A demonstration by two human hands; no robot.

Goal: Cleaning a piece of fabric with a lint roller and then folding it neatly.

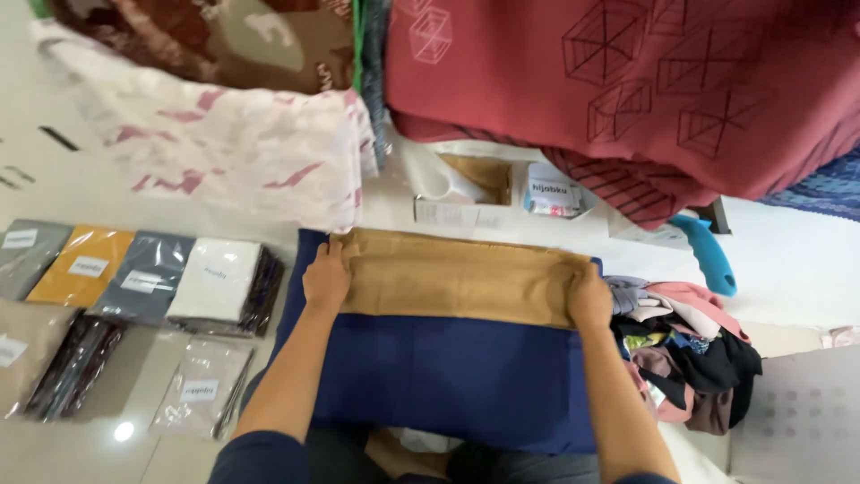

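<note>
Two hands flat on a tan cloth (457, 276): left hand (326, 278) open, pressing its left end; right hand (589, 298) open, palm down on its right end. Cloth folded into a long strip atop a navy fabric (448, 376) on the floor. Mid-fold, edges squared. Next fold likely needs ends brought together evenly. Left: packaged cloths (215, 282). Right: scrap pile (690, 350). Beyond: small box (461, 193), red fabric (627, 81).

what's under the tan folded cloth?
The tan folded cloth lies on a dark blue cloth, which shows below it and at its left edge. The left hand and right hand press its ends. Whatever lies beneath the blue cloth is covered.
</note>
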